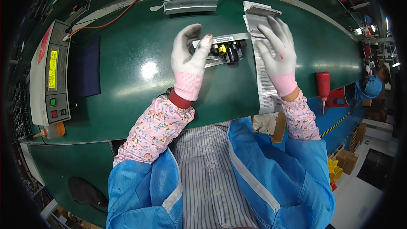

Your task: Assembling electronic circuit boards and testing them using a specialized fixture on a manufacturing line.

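We're gripping the circuit board (224, 48) mid-frame with left hand (190, 55), right hand (277, 53) fingers spread on label strip (266, 87); board already carrying one label, further labelling seemingly pending.

You've got one view only — head-mounted fisheye, looking steeply down over your chest onto the green bench (127, 97). It's close: your forearms enter from the bottom edge and both gloved hands sit near centre. Bench edges bow toward the rim — the tester box (50, 74) sits far left, a co-worker (373, 85) far right.
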{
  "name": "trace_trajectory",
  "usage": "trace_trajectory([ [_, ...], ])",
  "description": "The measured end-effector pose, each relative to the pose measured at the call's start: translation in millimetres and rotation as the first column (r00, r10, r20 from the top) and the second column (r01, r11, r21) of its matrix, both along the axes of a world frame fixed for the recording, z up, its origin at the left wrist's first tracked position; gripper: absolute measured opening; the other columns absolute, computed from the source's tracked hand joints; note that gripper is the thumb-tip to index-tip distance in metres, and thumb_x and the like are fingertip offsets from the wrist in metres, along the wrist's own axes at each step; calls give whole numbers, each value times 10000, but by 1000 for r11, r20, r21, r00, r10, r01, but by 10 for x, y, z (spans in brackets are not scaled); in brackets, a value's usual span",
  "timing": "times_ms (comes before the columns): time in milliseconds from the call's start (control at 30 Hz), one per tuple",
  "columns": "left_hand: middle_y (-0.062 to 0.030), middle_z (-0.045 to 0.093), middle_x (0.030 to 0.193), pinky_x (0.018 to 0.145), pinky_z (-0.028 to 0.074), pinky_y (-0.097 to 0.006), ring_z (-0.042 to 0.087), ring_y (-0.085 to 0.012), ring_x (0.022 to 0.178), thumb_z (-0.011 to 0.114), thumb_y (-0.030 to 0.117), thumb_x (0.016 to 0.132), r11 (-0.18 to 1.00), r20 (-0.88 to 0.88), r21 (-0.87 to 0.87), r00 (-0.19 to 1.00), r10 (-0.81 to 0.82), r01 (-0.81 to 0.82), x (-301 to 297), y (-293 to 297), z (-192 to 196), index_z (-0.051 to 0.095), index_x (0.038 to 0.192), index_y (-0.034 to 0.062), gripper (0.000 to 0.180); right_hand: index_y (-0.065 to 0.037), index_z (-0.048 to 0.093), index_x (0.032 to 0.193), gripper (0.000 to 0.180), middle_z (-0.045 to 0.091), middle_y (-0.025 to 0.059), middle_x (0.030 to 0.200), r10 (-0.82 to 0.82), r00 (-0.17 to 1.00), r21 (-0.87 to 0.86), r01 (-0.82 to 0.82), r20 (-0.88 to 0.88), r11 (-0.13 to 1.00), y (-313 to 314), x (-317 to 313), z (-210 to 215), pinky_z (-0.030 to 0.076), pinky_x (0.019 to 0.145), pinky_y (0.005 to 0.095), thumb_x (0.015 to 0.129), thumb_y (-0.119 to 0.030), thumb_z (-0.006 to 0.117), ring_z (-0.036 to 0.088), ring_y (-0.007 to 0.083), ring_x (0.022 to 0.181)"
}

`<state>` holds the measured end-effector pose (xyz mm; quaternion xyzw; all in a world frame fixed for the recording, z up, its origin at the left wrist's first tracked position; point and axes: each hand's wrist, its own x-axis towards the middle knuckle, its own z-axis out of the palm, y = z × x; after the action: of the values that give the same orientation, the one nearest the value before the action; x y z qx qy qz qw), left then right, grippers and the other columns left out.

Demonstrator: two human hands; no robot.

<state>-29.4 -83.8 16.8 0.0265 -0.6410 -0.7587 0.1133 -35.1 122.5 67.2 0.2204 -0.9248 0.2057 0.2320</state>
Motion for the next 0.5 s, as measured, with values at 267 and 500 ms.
trace_trajectory([
  [267,-152,655,1216,992,487,-292,622,-203,1116,790,170,887,998,-72,65,997,28,-23,-50,5,-96,585,1300,-28,502,-38,595,1381,564,642,120,1289,160,696,-312,96,700,945,70,-279,21,449,1036,329,855,-162,754,594,227,1168],
  [500,-142,668,1230,985,500,-297,648,-205,1079,779,34,866,831,-21,376,900,-436,411,158,-15,162,550,1343,-37,534,35,610,1322,584,690,114,1198,355,736,-703,226,577,674,148,-211,22,497,949,294,845,-238,806,640,183,1025],
])
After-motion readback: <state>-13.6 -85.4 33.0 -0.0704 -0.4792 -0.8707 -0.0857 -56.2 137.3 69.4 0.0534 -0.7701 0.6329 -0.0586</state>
